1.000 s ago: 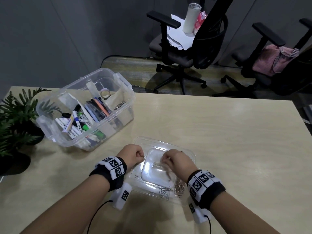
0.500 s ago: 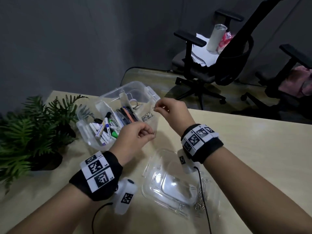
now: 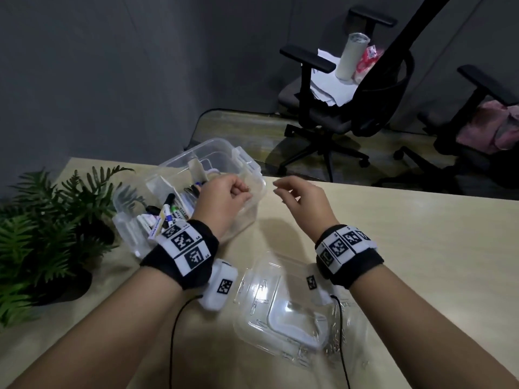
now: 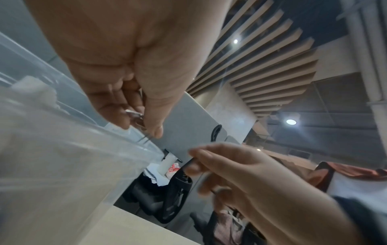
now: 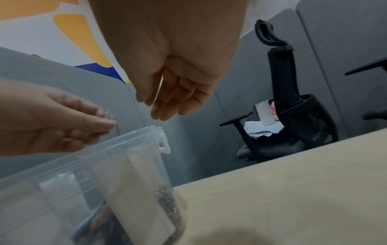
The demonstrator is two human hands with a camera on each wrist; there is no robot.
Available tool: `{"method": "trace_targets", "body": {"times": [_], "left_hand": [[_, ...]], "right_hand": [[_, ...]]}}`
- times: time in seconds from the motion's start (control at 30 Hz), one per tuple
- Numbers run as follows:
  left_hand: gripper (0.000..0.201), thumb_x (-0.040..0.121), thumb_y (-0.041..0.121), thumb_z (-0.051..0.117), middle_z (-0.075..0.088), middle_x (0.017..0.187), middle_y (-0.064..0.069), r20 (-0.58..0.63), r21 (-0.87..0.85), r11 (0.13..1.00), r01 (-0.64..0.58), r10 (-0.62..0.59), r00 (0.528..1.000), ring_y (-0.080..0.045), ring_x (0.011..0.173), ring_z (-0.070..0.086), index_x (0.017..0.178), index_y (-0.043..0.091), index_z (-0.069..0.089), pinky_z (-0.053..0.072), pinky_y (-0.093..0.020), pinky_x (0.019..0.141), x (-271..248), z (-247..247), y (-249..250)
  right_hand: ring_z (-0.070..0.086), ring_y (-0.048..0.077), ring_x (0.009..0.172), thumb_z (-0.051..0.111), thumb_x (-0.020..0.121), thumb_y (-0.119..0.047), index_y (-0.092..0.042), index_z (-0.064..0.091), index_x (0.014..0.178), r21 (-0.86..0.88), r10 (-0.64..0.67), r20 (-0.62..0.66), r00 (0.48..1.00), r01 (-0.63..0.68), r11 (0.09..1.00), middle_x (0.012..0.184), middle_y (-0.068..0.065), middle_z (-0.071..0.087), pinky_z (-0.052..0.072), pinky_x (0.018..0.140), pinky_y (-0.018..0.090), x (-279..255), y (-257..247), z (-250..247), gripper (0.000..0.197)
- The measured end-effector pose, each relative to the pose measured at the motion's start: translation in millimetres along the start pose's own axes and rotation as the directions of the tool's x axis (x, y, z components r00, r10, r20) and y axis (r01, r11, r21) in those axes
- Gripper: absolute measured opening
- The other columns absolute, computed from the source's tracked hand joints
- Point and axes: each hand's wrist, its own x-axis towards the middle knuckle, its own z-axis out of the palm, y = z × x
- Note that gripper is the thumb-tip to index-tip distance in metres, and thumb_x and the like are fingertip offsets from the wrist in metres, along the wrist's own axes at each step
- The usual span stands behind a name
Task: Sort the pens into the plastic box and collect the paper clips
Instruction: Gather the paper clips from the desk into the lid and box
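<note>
The pens (image 3: 168, 213) are already found inside the plastic box (image 3: 247, 167), below and to the left of the left hand (image 3: 224, 200), so the risk now is judged to lie with the paper clips. The left hand is held over the right end of the box, its fingers curled, and a few paper clips (image 4: 136, 116) are pinched between thumb and fingertips, as seen in the left wrist view. If the pinch is loosened too near the rim, a clip could be dropped outside the wall onto the desk (image 3: 421, 248), or into the pen compartment instead of the end compartment, where a grey heap of clips (image 5: 167, 203) is seen through the wall. Just to the right, the right hand (image 3: 303, 200) is held apart from the box, fingers relaxed and loosely spread, with nothing visible in it. Below both wrists lies the clear lid (image 3: 283, 310), with more clips on it; it could be pushed by a returning wrist or a cable, and these clips scattered.
</note>
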Motion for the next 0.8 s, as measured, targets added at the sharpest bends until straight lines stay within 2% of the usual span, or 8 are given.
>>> {"method": "trace_targets", "body": {"times": [0.07, 0.17, 0.27, 0.37, 0.47, 0.57, 0.7, 0.8], "left_hand": [[0.005, 0.082, 0.014, 0.072, 0.053, 0.074, 0.008, 0.026, 0.078, 0.997, 0.020, -0.022, 0.999, -0.010, 0.070, 0.054, 0.085, 0.011, 0.067, 0.049, -0.022, 0.074, 10, 6, -1], [0.015, 0.088, 0.018, 0.065, 0.052, 0.080, 0.004, 0.117, 0.181, 0.983, 0.033, -0.055, 0.992, -0.018, 0.083, 0.057, 0.092, 0.005, 0.070, 0.044, -0.026, 0.083, 15, 11, -2], [0.022, 0.090, 0.022, 0.060, 0.059, 0.099, -0.009, 0.124, 0.213, 0.976, 0.048, -0.076, 0.989, -0.027, 0.098, 0.059, 0.101, 0.004, 0.069, 0.045, -0.034, 0.091, 12, 9, -2], [0.036, 0.089, 0.023, 0.063, 0.054, 0.122, -0.011, 0.056, 0.208, 0.978, -0.023, 0.011, 0.998, -0.023, 0.111, 0.053, 0.122, 0.010, 0.059, 0.042, -0.037, 0.100, -1, 5, 1], [0.030, 0.087, 0.018, 0.066, 0.052, 0.117, -0.004, -0.008, 0.062, 0.989, -0.134, 0.134, 0.991, -0.013, 0.095, 0.056, 0.116, 0.014, 0.060, 0.047, -0.023, 0.088, -26, 2, 8], [0.021, 0.085, 0.015, 0.068, 0.052, 0.098, 0.007, 0.092, 0.010, 0.986, -0.168, 0.167, 0.982, 0.000, 0.076, 0.051, 0.104, 0.018, 0.062, 0.042, -0.006, 0.069, -58, 12, 3], [0.023, 0.079, 0.014, 0.075, 0.052, 0.093, 0.009, 0.284, 0.069, 0.998, 0.004, -0.024, 0.958, 0.000, 0.069, 0.049, 0.097, 0.021, 0.062, 0.042, -0.009, 0.063, -97, 41, -35], [0.021, 0.078, 0.015, 0.074, 0.050, 0.094, 0.004, 0.297, 0.189, 0.975, 0.115, -0.169, 0.940, -0.001, 0.070, 0.048, 0.096, 0.017, 0.064, 0.041, -0.013, 0.073, -115, 57, -72]], "right_hand": [[0.058, 0.005, 0.074, 0.062, 0.090, -0.025, -0.023, 0.069, 0.098, -0.059, 0.013, 0.026, 1.000, -0.011, 0.998, 0.090, -0.015, 0.066, 0.042, 0.069, 0.016, -22, 12, -8, 0.010], [0.058, 0.002, 0.074, 0.061, 0.091, -0.029, -0.025, 0.069, 0.096, -0.108, 0.074, 0.096, 0.993, -0.064, 0.992, 0.090, -0.017, 0.066, 0.037, 0.066, 0.011, -54, 33, -15, 0.010], [0.059, 0.002, 0.075, 0.062, 0.090, -0.030, -0.025, 0.069, 0.098, -0.119, 0.152, 0.140, 0.978, -0.136, 0.984, 0.090, -0.017, 0.066, 0.038, 0.065, 0.009, -80, 50, -17, 0.012], [0.060, 0.004, 0.074, 0.066, 0.088, -0.031, -0.026, 0.068, 0.098, -0.105, 0.212, 0.134, 0.968, -0.199, 0.974, 0.088, -0.016, 0.066, 0.041, 0.066, 0.012, -100, 60, -16, 0.012], [0.060, 0.006, 0.074, 0.069, 0.085, -0.031, -0.027, 0.067, 0.100, -0.118, 0.249, 0.176, 0.952, -0.231, 0.966, 0.088, -0.015, 0.066, 0.046, 0.069, 0.019, -117, 66, -13, 0.015], [0.059, 0.005, 0.080, 0.070, 0.083, -0.037, -0.027, 0.066, 0.106, -0.220, 0.277, 0.275, 0.921, -0.221, 0.950, 0.096, -0.014, 0.064, 0.049, 0.074, 0.022, -133, 71, -3, 0.026], [0.053, 0.013, 0.102, 0.075, 0.076, -0.043, -0.027, 0.062, 0.117, -0.343, 0.307, 0.367, 0.878, -0.179, 0.922, 0.111, -0.005, 0.057, 0.045, 0.091, 0.029, -146, 71, 22, 0.046], [0.048, 0.017, 0.110, 0.076, 0.073, -0.047, -0.028, 0.058, 0.124, -0.387, 0.298, 0.376, 0.877, -0.144, 0.911, 0.116, -0.002, 0.052, 0.040, 0.093, 0.028, -147, 68, 43, 0.058]]}}
